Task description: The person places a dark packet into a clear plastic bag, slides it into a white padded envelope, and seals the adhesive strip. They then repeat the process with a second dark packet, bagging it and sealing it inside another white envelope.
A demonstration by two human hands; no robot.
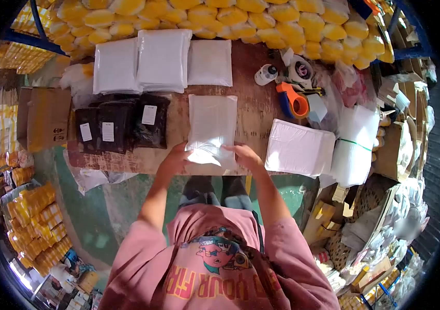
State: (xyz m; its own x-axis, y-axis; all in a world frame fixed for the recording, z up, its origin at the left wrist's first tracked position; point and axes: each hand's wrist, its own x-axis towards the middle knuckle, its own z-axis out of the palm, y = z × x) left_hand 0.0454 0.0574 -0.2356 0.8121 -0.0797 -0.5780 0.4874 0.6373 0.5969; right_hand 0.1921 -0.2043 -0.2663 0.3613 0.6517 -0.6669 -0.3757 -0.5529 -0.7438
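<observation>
A white plastic-wrapped packet (212, 124) lies flat at the front edge of the worn wooden table (253, 108). My left hand (179, 155) grips its near left corner, fingers partly under the film. At the near right corner, my right hand (244, 155) pinches the edge between thumb and fingers. Sunlight glares on the packet's near end. Left of it lie dark packets (111, 124) with white labels. Behind stand stacks of white packets (164, 59), and a further white packet stack (300, 147) is to the right.
An orange and blue tape dispenser (298, 105), a white bottle (266, 75) and a tape roll (302, 70) sit at the back right. A white roll with a green band (357, 144) lies at the right end. Yellow packages (220, 18) line the back; a cardboard box (48, 119) stands left.
</observation>
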